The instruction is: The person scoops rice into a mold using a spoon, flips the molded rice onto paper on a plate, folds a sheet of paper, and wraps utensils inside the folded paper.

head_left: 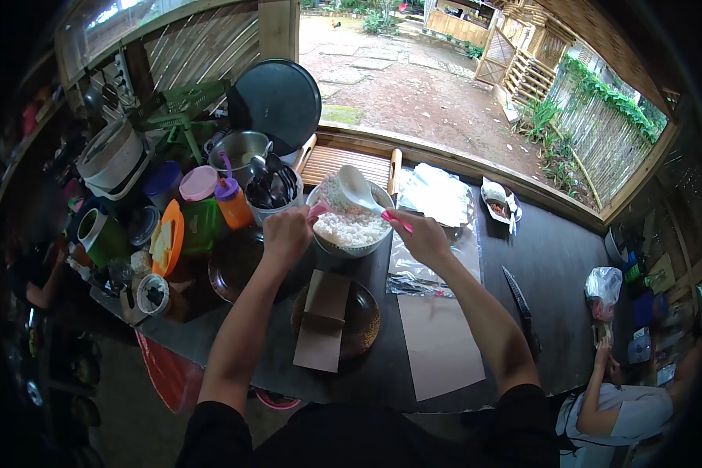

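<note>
A large bowl (351, 250) of white rice (352, 228) stands near the far edge of the dark table. At its left rim is my left hand (288, 236), closed on a pink handle whose other end is hard to make out over the rice. My right hand (421, 237), at the right rim, grips the pink handle of a white spoon (354, 187); the spoon's bowl is over the rice. Nearer to me, a folded brown cardboard piece (320, 331) lies on a round brown plate (364, 313). Foil and plastic sheets (435, 199) lie right of the bowl.
Left are a container of black spoons (270, 189), an orange bottle (233, 204) and an orange plate (168, 240). A knife (518, 296), brown paper (440, 343) and a small food tray (500, 204) are right. People stand at both sides, one in a light shirt (632, 409).
</note>
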Demonstrator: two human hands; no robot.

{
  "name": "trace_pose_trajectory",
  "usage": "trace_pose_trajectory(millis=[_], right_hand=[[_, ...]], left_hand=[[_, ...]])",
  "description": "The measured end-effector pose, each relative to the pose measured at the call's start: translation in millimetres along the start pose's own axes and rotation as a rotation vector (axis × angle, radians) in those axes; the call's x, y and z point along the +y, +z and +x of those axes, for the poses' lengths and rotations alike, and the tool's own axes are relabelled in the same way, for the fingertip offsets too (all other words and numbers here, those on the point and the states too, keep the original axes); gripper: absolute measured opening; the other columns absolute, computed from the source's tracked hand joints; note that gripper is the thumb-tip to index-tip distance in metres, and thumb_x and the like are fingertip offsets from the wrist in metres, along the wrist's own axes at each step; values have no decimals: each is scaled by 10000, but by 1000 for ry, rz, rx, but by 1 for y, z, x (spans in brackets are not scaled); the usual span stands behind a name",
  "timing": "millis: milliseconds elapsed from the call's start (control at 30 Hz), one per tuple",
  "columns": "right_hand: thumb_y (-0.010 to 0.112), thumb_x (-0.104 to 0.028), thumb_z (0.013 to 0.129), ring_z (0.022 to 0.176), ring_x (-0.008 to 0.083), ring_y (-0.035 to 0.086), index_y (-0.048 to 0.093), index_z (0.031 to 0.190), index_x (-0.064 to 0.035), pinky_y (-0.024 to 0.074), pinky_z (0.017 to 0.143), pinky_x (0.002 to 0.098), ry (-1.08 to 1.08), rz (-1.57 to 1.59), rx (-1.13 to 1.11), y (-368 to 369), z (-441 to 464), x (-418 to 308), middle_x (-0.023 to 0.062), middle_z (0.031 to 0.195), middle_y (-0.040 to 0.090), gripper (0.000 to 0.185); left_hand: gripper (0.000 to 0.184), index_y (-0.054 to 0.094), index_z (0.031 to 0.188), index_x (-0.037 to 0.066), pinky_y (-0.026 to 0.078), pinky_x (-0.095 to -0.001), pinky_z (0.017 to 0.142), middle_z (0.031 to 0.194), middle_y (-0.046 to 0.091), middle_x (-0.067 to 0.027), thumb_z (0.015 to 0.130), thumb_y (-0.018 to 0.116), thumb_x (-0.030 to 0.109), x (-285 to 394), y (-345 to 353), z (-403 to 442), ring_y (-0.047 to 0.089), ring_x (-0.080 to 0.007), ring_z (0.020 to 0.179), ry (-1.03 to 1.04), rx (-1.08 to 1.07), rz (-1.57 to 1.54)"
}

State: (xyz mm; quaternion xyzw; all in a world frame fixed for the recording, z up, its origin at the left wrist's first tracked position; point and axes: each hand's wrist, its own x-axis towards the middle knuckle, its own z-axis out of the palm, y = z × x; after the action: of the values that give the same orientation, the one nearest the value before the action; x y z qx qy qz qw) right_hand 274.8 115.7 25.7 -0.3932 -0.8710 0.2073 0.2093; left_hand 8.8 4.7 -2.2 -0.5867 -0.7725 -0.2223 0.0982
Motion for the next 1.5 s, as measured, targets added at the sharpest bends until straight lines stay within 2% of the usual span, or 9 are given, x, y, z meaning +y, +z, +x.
trace_pose_trajectory(millis=[67, 233, 367, 433, 667, 767, 1100, 1300, 1500], right_hand=[[576, -376, 1025, 907, 257, 733, 705, 1271, -192, 547, 804, 384, 26, -160, -6, 5, 0, 1, 165, 1041, 750, 333], [588, -369, 999, 888, 301, 729, 704, 1256, -106, 538, 800, 372, 138, 417, -147, -4, 16, 14, 178, 986, 750, 385], [600, -363, 988, 917, 315, 724, 698, 1255, -76, 536, 812, 375, 360, 513, -83, 0, 17, 14, 182, 1015, 748, 403], [630, -348, 957, 954, 344, 719, 699, 1253, -83, 540, 852, 398, 168, 314, 76, 20, 16, 30, 196, 1047, 742, 403], [645, -261, 874, 1007, 412, 676, 709, 1204, -91, 532, 904, 472, 73, -98, 95, 41, 20, 18, 230, 1055, 696, 376], [647, -244, 861, 967, 421, 677, 716, 1171, -88, 535, 867, 500, 40, -149, 104, 46, 21, 12, 223, 1027, 670, 354], [707, -215, 852, 1067, 321, 590, 761, 1077, -88, 475, 945, 432, -78, -232, 370, 43, -5, -15, 146, 1009, 669, 264], [716, -183, 874, 707, 247, 671, 769, 1000, -8, 528, 711, 355, 1, 419, 325, 69, -42, -48, 169, 896, 721, 222], [685, -247, 943, 781, 146, 660, 751, 1119, -15, 509, 732, 305, 321, 903, 124, 128, -70, -49, 90, 964, 754, 298]], left_hand=[[220, 708, 923, 91, 560, -450, 677, 834, 727, -138, 920, 670, 308, -5, 10, -2, 720, -339, 752, 33, 27, 27], [245, 704, 919, 99, 556, -476, 675, 825, 725, -138, 932, 647, 336, -6, 13, -6, 721, -343, 757, 1, -12, -4], [247, 701, 918, 100, 556, -486, 677, 818, 724, -140, 938, 634, 337, -7, 1, -10, 720, -353, 767, -61, -17, -31], [247, 710, 978, 125, 551, -489, 686, 839, 729, -135, 943, 627, 354, -10, 4, -13, 718, -354, 785, -86, -48, -15], [260, 718, 1048, 142, 552, -494, 722, 884, 736, -147, 949, 617, 360, -7, 11, -26, 720, -355, 822, -136, -111, -35], [234, 689, 933, 78, 556, -508, 703, 845, 724, -169, 938, 611, 299, -1, 4, -33, 715, -371, 790, -130, -69, -125], [226, 678, 933, 54, 558, -522, 730, 841, 713, -207, 934, 582, 258, 10, -6, -57, 703, -407, 790, -159, -104, -176], [218, 683, 975, 37, 544, -538, 758, 855, 707, -223, 926, 591, 229, 24, -12, -76, 695, -422, 805, -149, -124, -264], [340, 681, 1177, 6, 538, -511, 806, 906, 705, -236, 920, 594, 212, 48, -19, -106, 689, -420, 873, -170, -80, -345]])
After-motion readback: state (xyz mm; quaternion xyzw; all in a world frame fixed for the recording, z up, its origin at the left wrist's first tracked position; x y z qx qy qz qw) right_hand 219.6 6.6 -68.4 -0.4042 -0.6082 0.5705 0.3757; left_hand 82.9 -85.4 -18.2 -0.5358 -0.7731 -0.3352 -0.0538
